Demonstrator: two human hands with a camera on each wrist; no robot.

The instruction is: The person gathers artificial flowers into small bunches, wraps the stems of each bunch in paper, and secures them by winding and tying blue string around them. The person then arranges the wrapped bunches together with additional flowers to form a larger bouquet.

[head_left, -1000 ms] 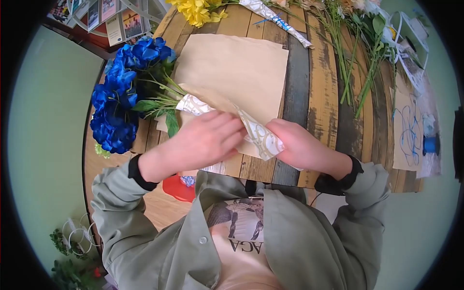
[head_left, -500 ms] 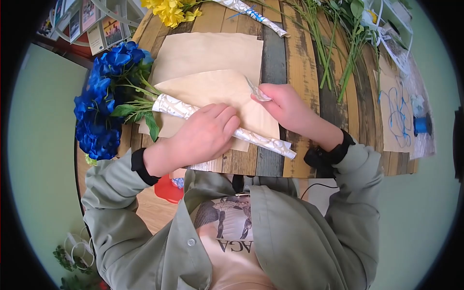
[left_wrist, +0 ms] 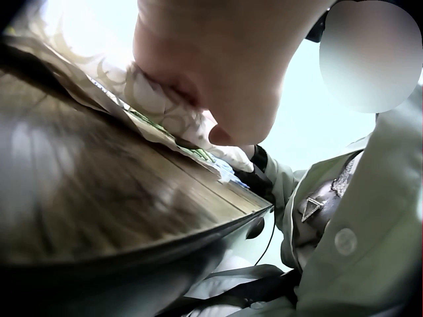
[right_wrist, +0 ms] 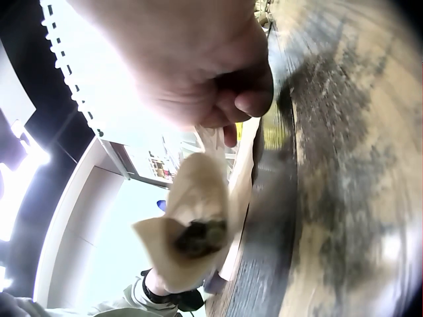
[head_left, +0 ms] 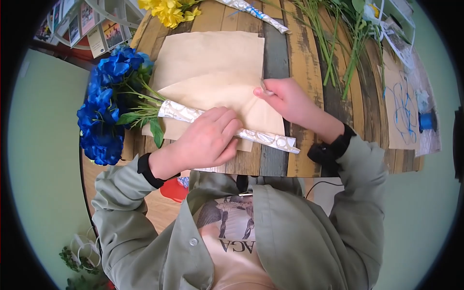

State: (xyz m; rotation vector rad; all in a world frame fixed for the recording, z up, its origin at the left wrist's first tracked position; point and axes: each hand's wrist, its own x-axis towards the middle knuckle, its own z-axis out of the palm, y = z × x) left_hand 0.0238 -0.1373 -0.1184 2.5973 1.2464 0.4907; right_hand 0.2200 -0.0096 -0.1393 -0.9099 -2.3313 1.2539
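My left hand [head_left: 208, 135] grips a white-and-beige patterned paper roll [head_left: 268, 139] lying at a slant over brown paper. The roll wraps the stems of a bunch of blue flowers [head_left: 104, 104], whose blooms hang past the table's left edge. My right hand [head_left: 292, 104] pinches the right edge of a loose brown paper flap [head_left: 217, 89], up and to the right of the roll. In the right wrist view, dark stem ends [right_wrist: 201, 239] show inside the roll's open end. The left wrist view has my left hand [left_wrist: 218, 72] curled over the patterned roll [left_wrist: 155, 99].
A flat brown paper sheet [head_left: 212, 48] lies beneath the flap. Yellow flowers [head_left: 169, 12] and another patterned paper wrap [head_left: 258, 14] lie at the back of the wooden table. Loose green stems [head_left: 333, 53], blue string [head_left: 405, 108] and a blue spool [head_left: 427, 122] are at the right.
My right hand has left the lower end of the roll and moved up with the paper's edge, spreading the flap away from the roll. My left hand stays on the roll.
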